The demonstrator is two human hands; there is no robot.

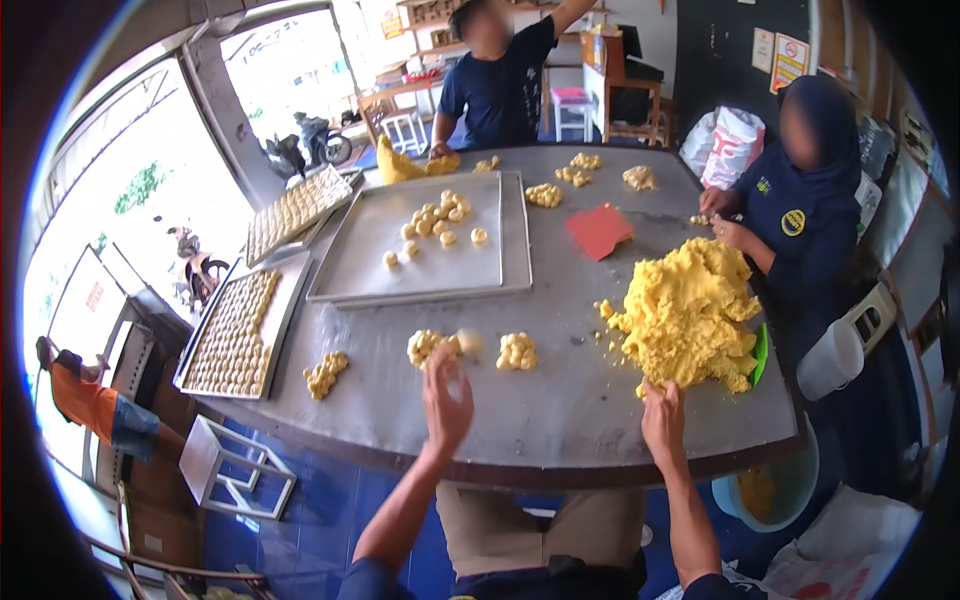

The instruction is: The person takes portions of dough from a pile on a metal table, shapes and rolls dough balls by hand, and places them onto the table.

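Observation:
My left hand (447, 408) is open, fingers curved and apart, just in front of a small pile of pale dough balls (428, 346). Beside that pile a single dough ball (468, 342) is smeared by motion, apart from my fingers. At the near edge of a big crumbly mound of yellow dough (690, 310), my right hand (663, 420) has its fingertips closed on a bit of the yellow dough. Two more clusters of dough balls, one on the right (517, 351) and one on the left (326, 375), lie on the metal table (560, 420).
A large tray (350, 270) holds loose balls; two trays of balls in rows, one near (190, 375) and one far (255, 250), stand left. A red scraper (600, 232) lies mid-table. Co-workers stand at the far side (500, 95) and right (815, 200). A tub (800, 490) sits below right.

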